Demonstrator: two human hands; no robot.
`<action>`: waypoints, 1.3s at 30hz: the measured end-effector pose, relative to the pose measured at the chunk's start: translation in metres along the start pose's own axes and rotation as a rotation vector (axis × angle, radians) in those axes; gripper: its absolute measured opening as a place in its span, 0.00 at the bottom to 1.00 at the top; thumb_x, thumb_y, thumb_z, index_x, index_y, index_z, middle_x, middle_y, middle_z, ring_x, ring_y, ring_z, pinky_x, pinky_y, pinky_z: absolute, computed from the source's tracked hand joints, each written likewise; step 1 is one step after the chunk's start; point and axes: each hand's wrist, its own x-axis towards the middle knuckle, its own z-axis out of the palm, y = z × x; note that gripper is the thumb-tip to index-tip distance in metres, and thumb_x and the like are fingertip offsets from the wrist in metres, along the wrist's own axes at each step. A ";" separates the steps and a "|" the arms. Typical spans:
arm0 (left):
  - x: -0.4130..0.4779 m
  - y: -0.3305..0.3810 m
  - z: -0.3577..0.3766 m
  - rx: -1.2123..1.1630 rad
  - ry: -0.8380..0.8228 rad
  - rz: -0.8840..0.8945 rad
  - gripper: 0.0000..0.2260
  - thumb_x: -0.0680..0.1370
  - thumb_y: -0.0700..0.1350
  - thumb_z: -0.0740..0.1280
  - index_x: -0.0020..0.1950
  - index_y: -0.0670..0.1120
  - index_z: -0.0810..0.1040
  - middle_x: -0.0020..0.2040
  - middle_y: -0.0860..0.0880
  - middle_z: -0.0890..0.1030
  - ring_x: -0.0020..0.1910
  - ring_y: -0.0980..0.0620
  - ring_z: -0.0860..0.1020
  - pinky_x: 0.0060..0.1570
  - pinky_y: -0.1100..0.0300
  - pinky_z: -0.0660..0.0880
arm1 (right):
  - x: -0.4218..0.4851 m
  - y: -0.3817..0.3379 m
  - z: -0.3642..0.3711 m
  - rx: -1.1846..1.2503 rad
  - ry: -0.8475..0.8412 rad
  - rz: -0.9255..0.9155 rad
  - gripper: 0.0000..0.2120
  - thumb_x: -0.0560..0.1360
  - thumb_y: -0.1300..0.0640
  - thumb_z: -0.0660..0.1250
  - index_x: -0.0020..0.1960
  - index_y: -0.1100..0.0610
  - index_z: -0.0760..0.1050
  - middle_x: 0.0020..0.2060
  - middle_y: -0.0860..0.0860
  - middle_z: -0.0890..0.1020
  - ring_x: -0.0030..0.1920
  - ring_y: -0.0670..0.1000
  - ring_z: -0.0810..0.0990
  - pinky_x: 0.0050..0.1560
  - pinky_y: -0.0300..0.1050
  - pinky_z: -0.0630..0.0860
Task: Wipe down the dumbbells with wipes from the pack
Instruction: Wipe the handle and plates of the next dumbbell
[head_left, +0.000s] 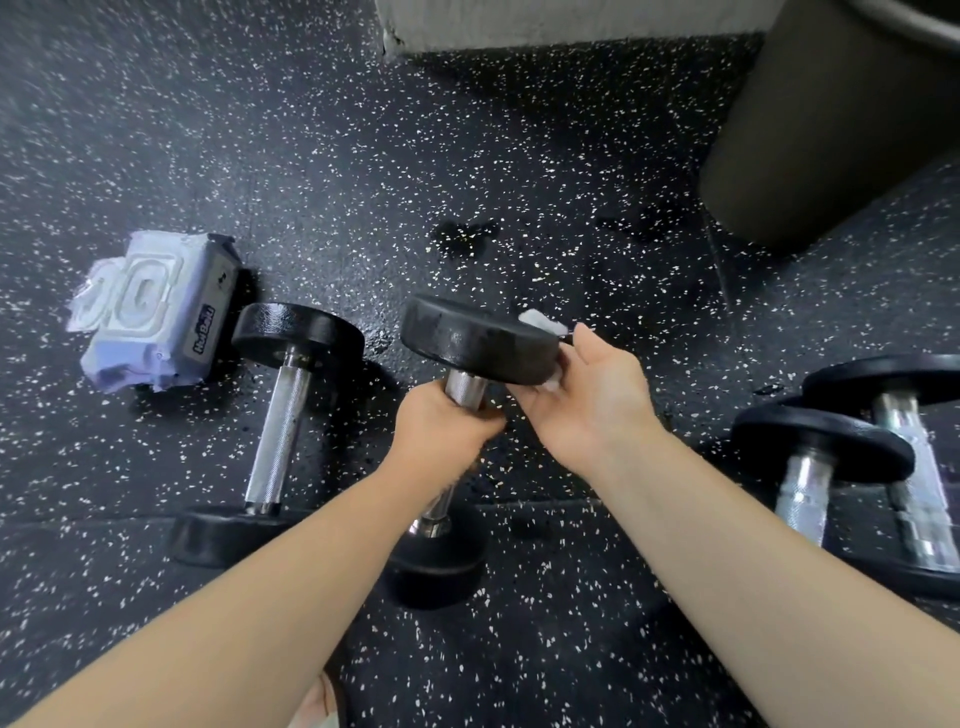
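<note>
Right of the wipes pack (156, 317), a dumbbell (478, 338) is gripped by its handle in the curled left hand (441, 423) and a wipe (543, 322) is clasped against its upper head by the right hand (587, 395); three others (283, 415) are possibly left unwiped.

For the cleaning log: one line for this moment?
step: wiping | left hand: grips dumbbell handle | right hand: holds wipe against upper head | pack: on floor, left

White brand lettering on the side label (204, 330) of the wipes pack (150, 317) (too blurred for a sure reading)
</note>
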 end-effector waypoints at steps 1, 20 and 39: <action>0.000 0.000 0.000 -0.002 -0.004 -0.001 0.14 0.68 0.33 0.71 0.30 0.44 0.68 0.24 0.46 0.68 0.23 0.50 0.65 0.28 0.58 0.67 | -0.009 -0.001 -0.004 0.002 -0.020 0.001 0.20 0.83 0.54 0.48 0.53 0.67 0.72 0.43 0.58 0.75 0.38 0.50 0.76 0.62 0.49 0.74; -0.007 -0.002 -0.009 0.084 0.042 0.062 0.09 0.67 0.40 0.71 0.36 0.48 0.70 0.27 0.54 0.72 0.27 0.49 0.70 0.32 0.56 0.69 | 0.015 0.009 0.004 -0.056 0.076 0.061 0.22 0.83 0.49 0.52 0.58 0.66 0.76 0.66 0.58 0.75 0.64 0.62 0.76 0.56 0.51 0.78; -0.006 0.004 0.014 -0.042 0.017 -0.027 0.12 0.71 0.31 0.64 0.29 0.42 0.69 0.19 0.47 0.67 0.16 0.52 0.64 0.20 0.65 0.63 | -0.033 0.003 0.008 -0.019 -0.024 0.017 0.23 0.83 0.48 0.50 0.63 0.66 0.70 0.37 0.56 0.76 0.40 0.51 0.78 0.69 0.49 0.68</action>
